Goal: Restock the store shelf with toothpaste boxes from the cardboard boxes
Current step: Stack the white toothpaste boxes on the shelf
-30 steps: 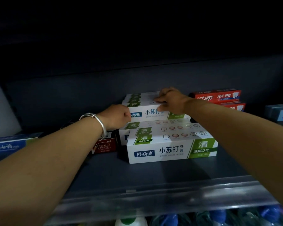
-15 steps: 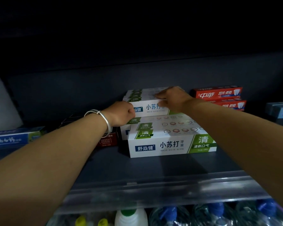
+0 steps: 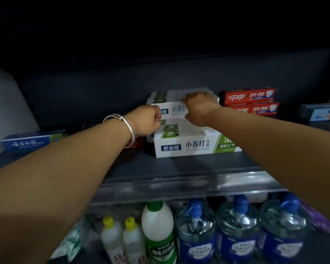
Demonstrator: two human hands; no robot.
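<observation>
White-and-green toothpaste boxes are stacked in the middle of the dark shelf [image 3: 179, 166]. The upper box [image 3: 174, 109] lies on lower ones, with a front box [image 3: 194, 146] nearest me. My left hand [image 3: 145, 121], a silver bangle on its wrist, grips the left end of the upper box with curled fingers. My right hand [image 3: 199, 108] holds the same box from the top and front, thumb under its front edge. The box's right end is hidden behind my right hand.
Red toothpaste boxes [image 3: 248, 96] are stacked to the right, a blue-grey box [image 3: 320, 112] further right, a blue box [image 3: 31, 141] at left and a dark red box [image 3: 137, 142] behind my left wrist. Bottles [image 3: 196, 229] stand on the shelf below.
The view has tilted down, showing more of the bottles below. Both hands stay on the upper box, the left hand now closer to its end.
</observation>
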